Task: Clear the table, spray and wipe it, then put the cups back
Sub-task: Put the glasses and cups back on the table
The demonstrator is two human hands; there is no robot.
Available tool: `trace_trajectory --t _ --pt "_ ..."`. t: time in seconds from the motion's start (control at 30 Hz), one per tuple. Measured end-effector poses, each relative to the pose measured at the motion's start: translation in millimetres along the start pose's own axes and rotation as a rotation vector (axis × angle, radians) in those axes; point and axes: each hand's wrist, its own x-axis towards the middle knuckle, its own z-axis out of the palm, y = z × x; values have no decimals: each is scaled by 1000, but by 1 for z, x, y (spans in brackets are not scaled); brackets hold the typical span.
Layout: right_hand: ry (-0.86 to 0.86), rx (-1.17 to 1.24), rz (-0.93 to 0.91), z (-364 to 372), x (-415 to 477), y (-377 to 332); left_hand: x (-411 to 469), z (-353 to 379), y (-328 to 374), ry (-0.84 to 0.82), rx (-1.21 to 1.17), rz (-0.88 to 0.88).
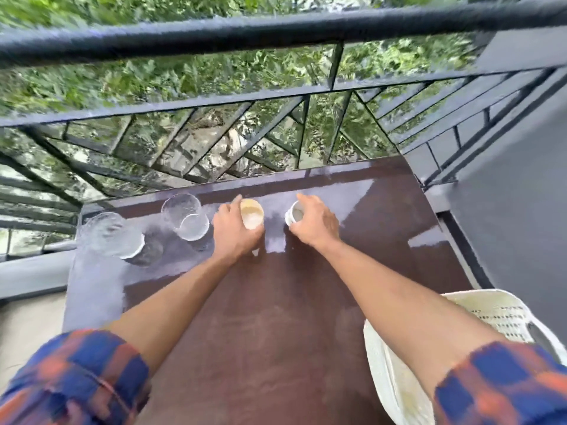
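Observation:
A dark brown table (276, 302) stands against a balcony railing. Near its far edge, my left hand (234, 231) wraps a yellowish cup (252, 213) from the near side. My right hand (316, 222) grips a white cup (294, 214) a little to the right of it; most of that cup is hidden under the fingers. Two clear textured glasses stand further left: one (185, 216) beside my left hand, the other (112, 234) at the table's left corner. Both stand free of my hands.
A black metal railing (214, 99) runs right behind the table, with green foliage beyond it. A white plastic chair (491, 311) sits at the table's right near side. A grey wall (521, 179) closes the right.

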Motion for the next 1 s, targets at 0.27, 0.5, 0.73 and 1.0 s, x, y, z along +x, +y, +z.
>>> trace_trajectory --t 0.27,0.5,0.73,1.0 --pt "3 -14 -21 3 51 -6 35 11 -12 -17 19 -49" --pt "-36 -35 -43 14 62 -10 42 14 -22 -49 34 -82" --pt "-104 -19 -33 10 65 -6 32 10 -22 -6 -9 -60" --pt "-84 1 -6 -47 48 23 1 -3 -3 239 -151 163"
